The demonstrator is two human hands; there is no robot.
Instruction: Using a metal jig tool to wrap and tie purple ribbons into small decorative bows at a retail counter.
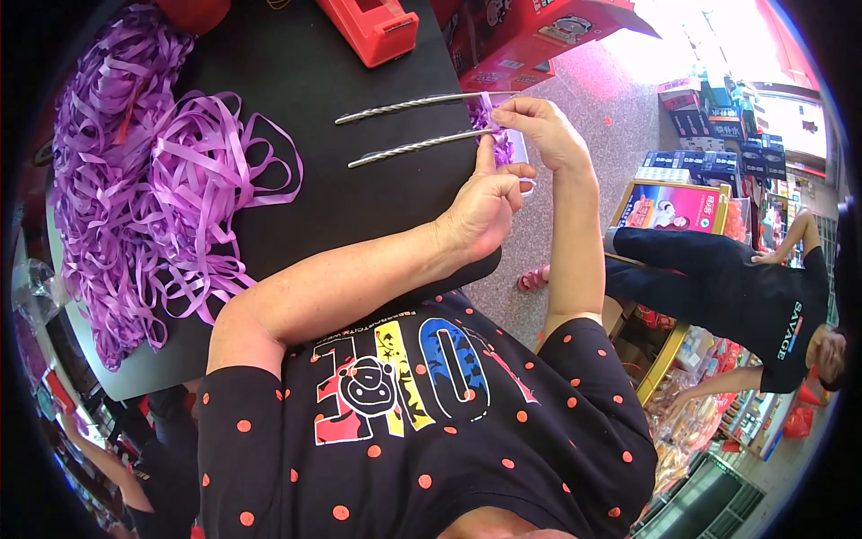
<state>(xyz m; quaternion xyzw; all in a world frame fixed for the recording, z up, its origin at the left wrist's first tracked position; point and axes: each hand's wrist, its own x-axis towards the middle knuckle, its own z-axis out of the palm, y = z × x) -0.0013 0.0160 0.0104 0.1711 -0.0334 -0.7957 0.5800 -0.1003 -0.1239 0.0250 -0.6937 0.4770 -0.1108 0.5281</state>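
Observation:
Two twisted metal rods, an upper rod and a lower rod, stick out side by side over the black tabletop. Purple ribbon is looped around their right ends. My right hand pinches the ribbon there between thumb and fingers. Just below it, my left hand points its index finger up against the ribbon by the lower rod. Its other fingers are curled in, and what they may hold is hidden. More gathered purple ribbon and a pale lilac piece show behind the hands.
A large heap of purple ribbon covers the table's left side. A red tape dispenser stands at the far edge of the black table. Red boxes sit beyond. On the right, a person stands near stacked cartons and packaged goods.

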